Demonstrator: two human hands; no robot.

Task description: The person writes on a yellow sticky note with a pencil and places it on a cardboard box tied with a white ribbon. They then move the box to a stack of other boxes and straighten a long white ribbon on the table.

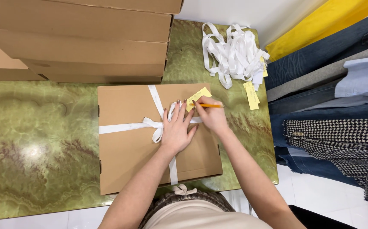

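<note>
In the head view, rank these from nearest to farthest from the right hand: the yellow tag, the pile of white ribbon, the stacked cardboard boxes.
From the right hand:
1. Yellow tag, on the tied box, at the fingertips.
2. Pile of white ribbon, beyond the hand, at the table's far edge.
3. Stacked cardboard boxes, far left.

place: clothing shop packing counter | cues: hanging garments (332,106) (denim, houndstooth), stacked cardboard boxes (78,38), green marble table (35,144)

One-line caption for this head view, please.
Left hand flat on ribbon-tied cardboard box steadies a yellow tag while right hand writes with a pencil.
</note>
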